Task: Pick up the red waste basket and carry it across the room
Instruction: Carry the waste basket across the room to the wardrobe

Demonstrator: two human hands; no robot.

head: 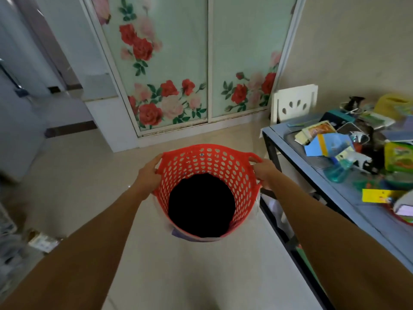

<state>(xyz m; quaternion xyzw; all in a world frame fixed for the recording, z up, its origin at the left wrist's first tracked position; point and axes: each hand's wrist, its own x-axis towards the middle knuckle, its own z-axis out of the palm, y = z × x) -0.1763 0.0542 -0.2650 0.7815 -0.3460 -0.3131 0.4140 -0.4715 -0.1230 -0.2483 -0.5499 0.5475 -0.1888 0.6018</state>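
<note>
The red waste basket (207, 171) hangs upright between both hands, above the pale floor (73, 175). The left hand (148, 175) grips its left rim handle, the right hand (266, 173) its right one. A cluttered desk (348, 198) stands just right; floral sliding doors (178, 63) ahead.

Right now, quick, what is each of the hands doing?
Left hand: closed on the left handle of the red waste basket.
Right hand: closed on the basket's right handle.
</note>
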